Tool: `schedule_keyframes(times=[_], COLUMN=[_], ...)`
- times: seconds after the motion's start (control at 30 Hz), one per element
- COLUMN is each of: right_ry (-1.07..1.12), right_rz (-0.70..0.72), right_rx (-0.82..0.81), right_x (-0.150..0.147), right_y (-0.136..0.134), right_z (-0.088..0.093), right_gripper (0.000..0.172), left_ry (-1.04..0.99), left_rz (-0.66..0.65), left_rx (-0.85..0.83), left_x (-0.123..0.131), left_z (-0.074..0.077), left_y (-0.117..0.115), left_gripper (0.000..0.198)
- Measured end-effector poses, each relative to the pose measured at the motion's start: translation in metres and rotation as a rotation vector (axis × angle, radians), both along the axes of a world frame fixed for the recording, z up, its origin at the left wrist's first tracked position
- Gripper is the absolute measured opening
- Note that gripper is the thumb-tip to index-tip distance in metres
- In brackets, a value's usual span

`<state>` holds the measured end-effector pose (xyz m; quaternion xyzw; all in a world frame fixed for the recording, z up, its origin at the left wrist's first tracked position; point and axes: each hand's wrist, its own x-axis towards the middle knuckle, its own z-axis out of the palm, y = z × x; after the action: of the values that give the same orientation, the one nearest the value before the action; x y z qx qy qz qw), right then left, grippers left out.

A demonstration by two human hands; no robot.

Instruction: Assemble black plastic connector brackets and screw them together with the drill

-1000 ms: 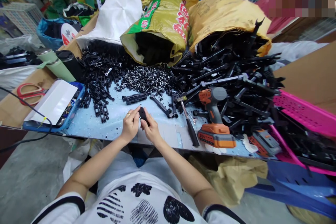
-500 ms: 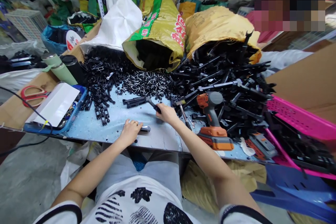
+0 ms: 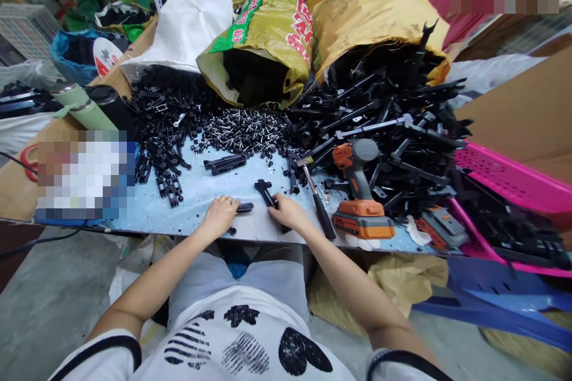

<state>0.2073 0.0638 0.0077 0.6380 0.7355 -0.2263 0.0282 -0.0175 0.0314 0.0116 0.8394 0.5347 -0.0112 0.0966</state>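
Observation:
My right hand [image 3: 287,212] is closed around a black bar-like part with a T-shaped head [image 3: 264,189], low over the front of the light blue table [image 3: 201,181]. My left hand [image 3: 220,215] is closed at a small black link piece [image 3: 244,208], whose rounded end sticks out past the fingertips. Behind the hands lie several assembled black bars [image 3: 226,164] side by side. A hammer [image 3: 320,208] rests just right of my right hand, with an orange and grey cordless driver [image 3: 361,190] upright beyond it.
Loose pins [image 3: 243,131] are heaped at the back, between small black links [image 3: 156,113] and long black bars [image 3: 384,125]. Open sacks [image 3: 277,24] stand behind them. A pink basket [image 3: 513,193] is at right, a green bottle [image 3: 84,108] at left.
My right hand has drawn the black part away from the laid-out bars, back toward the front edge. My left hand stays at the small link. The view has shifted slightly.

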Motion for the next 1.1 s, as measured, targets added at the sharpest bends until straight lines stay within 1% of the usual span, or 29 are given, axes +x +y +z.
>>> schedule_keyframes(times=[0.03, 0.07, 0.1, 0.17, 0.23, 0.27, 0.3, 0.4, 0.5, 0.57, 0.7, 0.83, 0.93, 1.0, 1.07, 1.1], right_ry=[0.049, 0.104, 0.157, 0.21, 0.135, 0.064, -0.009, -0.135, -0.176, -0.197, -0.217, -0.204, -0.188, -0.168, -0.126, -0.094], right_rz=[0.018, 0.064, 0.144, 0.378, 0.578, 0.628, 0.642, 0.596, 0.553, 0.548, 0.547, 0.594, 0.633, 0.636, 0.634, 0.615], right_rx=[-0.009, -0.008, 0.001, 0.029, 0.057, 0.075, 0.089, 0.122, 0.186, 0.239, 0.292, 0.314, 0.315, 0.265, 0.183, 0.145], right_x=[0.007, 0.014, 0.022, 0.032, 0.032, 0.029, 0.025, 0.012, 0.006, 0.004, -0.001, -0.004, 0.002, 0.011, 0.02, 0.024], right_y=[0.0, -0.001, -0.003, -0.01, -0.018, -0.022, -0.024, -0.026, -0.03, -0.034, -0.039, -0.033, -0.028, -0.023, -0.014, -0.006], right_z=[0.003, 0.006, 0.009, 0.015, 0.019, 0.019, 0.019, 0.015, 0.016, 0.02, 0.036, 0.048, 0.046, 0.041, 0.035, 0.032], right_gripper=[0.025, 0.023, 0.025, 0.03, 0.032, 0.033, 0.034, 0.039, 0.042, 0.042, 0.04, 0.038, 0.036, 0.034, 0.032, 0.031], left_ry=[-0.029, -0.063, -0.099, -0.152, -0.174, -0.176, -0.175, -0.176, -0.204, -0.229, -0.295, -0.346, -0.32, -0.28, -0.258, -0.26], left_rz=[-0.012, -0.03, -0.053, -0.094, -0.117, -0.123, -0.125, -0.122, -0.111, -0.095, -0.08, -0.116, -0.12, -0.161, -0.234, -0.25], left_rx=[-0.009, -0.018, -0.028, -0.058, -0.094, -0.11, -0.123, -0.128, -0.085, -0.063, -0.02, 0.04, 0.032, -0.021, -0.07, -0.079], left_x=[-0.001, -0.002, -0.003, -0.002, 0.002, 0.005, 0.008, 0.014, 0.015, 0.013, 0.008, 0.004, 0.006, 0.012, 0.024, 0.032], left_z=[0.0, 0.0, 0.0, -0.001, -0.001, 0.0, 0.001, 0.005, 0.006, 0.004, -0.001, -0.005, -0.007, -0.007, -0.007, -0.006], left_y=[0.0, 0.001, 0.002, 0.005, 0.009, 0.011, 0.013, 0.014, 0.009, 0.007, 0.005, 0.005, 0.003, 0.007, 0.021, 0.033], left_gripper=[0.037, 0.039, 0.04, 0.038, 0.035, 0.034, 0.034, 0.039, 0.062, 0.07, 0.06, 0.048, 0.048, 0.051, 0.054, 0.053])
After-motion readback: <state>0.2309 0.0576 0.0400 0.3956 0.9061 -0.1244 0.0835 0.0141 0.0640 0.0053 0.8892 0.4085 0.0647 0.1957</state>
